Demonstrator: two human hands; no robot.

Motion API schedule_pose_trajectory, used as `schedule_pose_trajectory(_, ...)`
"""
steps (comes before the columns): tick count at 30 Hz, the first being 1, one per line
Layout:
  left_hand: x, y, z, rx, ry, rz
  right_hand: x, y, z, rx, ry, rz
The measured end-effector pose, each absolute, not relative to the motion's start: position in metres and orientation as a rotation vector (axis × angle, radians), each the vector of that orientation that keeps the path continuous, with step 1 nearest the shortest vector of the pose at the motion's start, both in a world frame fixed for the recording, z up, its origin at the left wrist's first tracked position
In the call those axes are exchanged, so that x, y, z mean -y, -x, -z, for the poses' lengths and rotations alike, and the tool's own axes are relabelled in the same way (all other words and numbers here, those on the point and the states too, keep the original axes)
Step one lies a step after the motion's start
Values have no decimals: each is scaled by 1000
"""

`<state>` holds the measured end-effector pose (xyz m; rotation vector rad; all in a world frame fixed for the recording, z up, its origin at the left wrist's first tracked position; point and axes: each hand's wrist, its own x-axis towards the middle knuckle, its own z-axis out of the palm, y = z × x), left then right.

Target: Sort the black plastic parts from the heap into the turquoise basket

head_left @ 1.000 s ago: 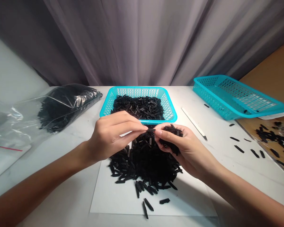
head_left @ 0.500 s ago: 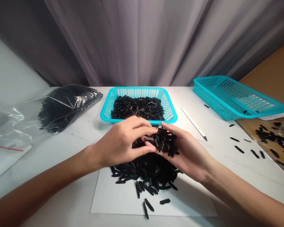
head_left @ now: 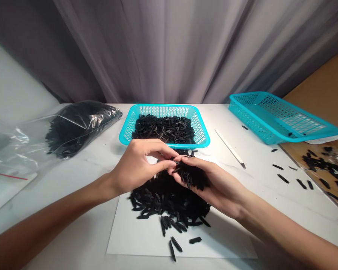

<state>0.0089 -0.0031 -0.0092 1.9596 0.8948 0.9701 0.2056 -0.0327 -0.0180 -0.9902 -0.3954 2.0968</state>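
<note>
My right hand is cupped, palm up, around a handful of small black elongated pieces. Its thumb lies over the top of them. My left hand meets it from the left, thumb and forefinger pinched on one black piece at the edge of the handful. Below both hands a heap of the same black pieces covers much of a white paper sheet. Just behind the hands stands a turquoise basket holding many more black pieces.
A clear plastic bag full of black pieces lies at left. On the right are a white pen-like tool with a dark tip and a second turquoise basket with a few pieces inside. Loose pieces are scattered near the right edge.
My left fingers have closed into a pinch and drawn slightly left. My right thumb has come down over the handful, and the right hand has shifted slightly left.
</note>
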Motion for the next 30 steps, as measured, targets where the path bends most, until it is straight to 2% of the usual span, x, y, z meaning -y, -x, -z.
schedule_pose_trajectory(7, 4, -12, 11, -905, -1763, -973, 34, -204, 16, 509, 1042, -2047)
schedule_pose_trajectory(14, 3, -12, 17, -894, -1972, -1094, 34, -205, 18, 605, 1064, -2011)
schedule_pose_trajectory(21, -3, -10, 14, -944, -1719, -898, 30, -208, 19, 570, 1071, -1996)
schedule_pose_trajectory(30, -11, -7, 17, -918, -1491, -961, 28, -210, 19, 501, 1055, -1961)
